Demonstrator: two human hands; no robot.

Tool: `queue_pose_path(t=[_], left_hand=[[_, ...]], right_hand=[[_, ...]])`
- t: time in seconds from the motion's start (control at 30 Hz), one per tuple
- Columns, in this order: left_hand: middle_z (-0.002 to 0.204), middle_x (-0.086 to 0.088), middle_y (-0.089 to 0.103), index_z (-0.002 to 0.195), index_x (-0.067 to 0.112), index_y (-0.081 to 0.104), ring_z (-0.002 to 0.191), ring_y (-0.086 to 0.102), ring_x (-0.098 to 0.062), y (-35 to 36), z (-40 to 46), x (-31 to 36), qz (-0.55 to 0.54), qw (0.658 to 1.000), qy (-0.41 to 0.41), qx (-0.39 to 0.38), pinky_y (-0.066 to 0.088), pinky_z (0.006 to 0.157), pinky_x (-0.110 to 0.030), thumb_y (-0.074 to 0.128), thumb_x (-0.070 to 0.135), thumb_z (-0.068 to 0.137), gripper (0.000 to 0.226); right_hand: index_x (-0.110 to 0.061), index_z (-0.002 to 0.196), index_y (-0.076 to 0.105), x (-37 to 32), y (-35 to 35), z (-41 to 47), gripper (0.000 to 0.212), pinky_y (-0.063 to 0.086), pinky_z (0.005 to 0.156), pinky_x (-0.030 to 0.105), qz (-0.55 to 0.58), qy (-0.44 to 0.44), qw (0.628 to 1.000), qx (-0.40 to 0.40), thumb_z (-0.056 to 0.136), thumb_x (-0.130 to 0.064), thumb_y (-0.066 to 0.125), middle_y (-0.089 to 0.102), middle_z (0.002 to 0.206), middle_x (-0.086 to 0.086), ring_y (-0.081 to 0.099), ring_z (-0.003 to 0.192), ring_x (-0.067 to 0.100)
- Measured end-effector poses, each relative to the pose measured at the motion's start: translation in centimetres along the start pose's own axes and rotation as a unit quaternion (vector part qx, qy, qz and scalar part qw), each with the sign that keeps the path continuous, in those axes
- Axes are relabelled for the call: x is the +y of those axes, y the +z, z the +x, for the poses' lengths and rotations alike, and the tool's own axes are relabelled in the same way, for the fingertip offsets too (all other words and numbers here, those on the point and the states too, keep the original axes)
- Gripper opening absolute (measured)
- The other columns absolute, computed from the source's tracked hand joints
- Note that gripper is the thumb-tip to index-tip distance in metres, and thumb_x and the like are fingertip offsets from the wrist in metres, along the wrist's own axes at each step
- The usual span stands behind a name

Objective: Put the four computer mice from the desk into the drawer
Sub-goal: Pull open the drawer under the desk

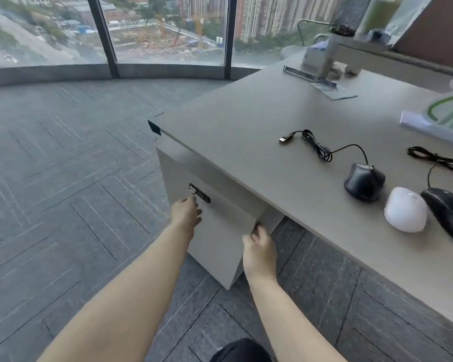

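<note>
Three mice lie on the grey desk point(246, 131) at the right: a black wired mouse point(364, 182), a white mouse point(405, 213) and another black wired mouse point(449, 214) cut by the frame edge. Under the desk's left end hangs the grey drawer front point(220, 231) with a black lock point(199, 193). My left hand point(186, 212) is at the lock, its fingertips touching it. My right hand point(260, 248) curls its fingers around the drawer front's right edge. The drawer front looks pulled slightly out; its inside is hidden.
A monitor arm base point(324, 74) and small items stand at the desk's back. A green and white sign point(447, 111) sits at the far right. Grey carpet point(63, 178) runs to the curved window on the left. A dark knee point(241, 351) shows at the bottom.
</note>
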State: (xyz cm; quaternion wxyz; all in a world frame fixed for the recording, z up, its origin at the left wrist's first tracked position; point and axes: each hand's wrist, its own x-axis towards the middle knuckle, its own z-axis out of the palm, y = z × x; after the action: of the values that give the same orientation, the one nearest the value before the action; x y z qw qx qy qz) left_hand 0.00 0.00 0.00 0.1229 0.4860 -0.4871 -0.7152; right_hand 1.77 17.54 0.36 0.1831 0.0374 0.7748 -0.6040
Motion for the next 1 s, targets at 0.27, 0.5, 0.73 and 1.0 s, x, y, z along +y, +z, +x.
queue_pose_path(t=[0.27,0.5,0.73,1.0], left_hand=[[0.103,-0.014,0.051,0.104,0.006,0.052,0.096,0.055,-0.031,1.6,3.2,0.6,-0.007,0.998,0.015,0.063,0.057,0.08,-0.05,0.045,0.019,0.097,0.016],[0.109,-0.012,0.05,0.104,0.007,0.051,0.101,0.051,-0.03,-0.9,2.3,-0.2,-0.056,0.994,0.003,0.092,0.056,0.077,-0.048,0.043,0.018,0.097,0.015],[0.094,-0.007,0.057,0.101,0.008,0.053,0.084,0.057,-0.022,-9.9,-1.9,-3.0,-0.089,0.989,-0.002,0.115,0.056,0.087,-0.053,0.043,0.017,0.098,0.013],[0.118,-0.012,0.062,0.106,0.009,0.057,0.113,0.061,-0.028,-20.0,-6.9,-5.5,-0.119,0.982,0.006,0.149,0.058,0.071,-0.046,0.044,0.019,0.099,0.017]], right_hand=[[-0.008,0.137,0.055,0.4,0.4,0.4,0.048,0.05,0.087,0.024,-0.014,-0.019,0.997,0.07,0.09,-0.002,0.049,0.066,0.131,0.009,0.063,0.117,0.018],[-0.01,0.109,0.07,0.7,0.0,-2.3,0.028,0.046,0.061,0.007,-0.072,-0.056,0.995,0.05,0.093,-0.009,0.047,0.076,0.101,0.004,0.063,0.082,0.011],[0.008,0.075,0.06,2.6,1.1,-6.9,0.053,0.035,0.06,0.033,-0.058,-0.033,0.995,-0.076,0.086,-0.041,0.045,0.059,0.066,0.024,0.046,0.062,0.019],[-0.007,0.075,0.075,4.5,3.7,-13.4,0.037,0.041,0.064,0.035,-0.12,-0.023,0.957,-0.265,0.078,-0.038,0.054,0.074,0.077,0.019,0.054,0.065,0.017]])
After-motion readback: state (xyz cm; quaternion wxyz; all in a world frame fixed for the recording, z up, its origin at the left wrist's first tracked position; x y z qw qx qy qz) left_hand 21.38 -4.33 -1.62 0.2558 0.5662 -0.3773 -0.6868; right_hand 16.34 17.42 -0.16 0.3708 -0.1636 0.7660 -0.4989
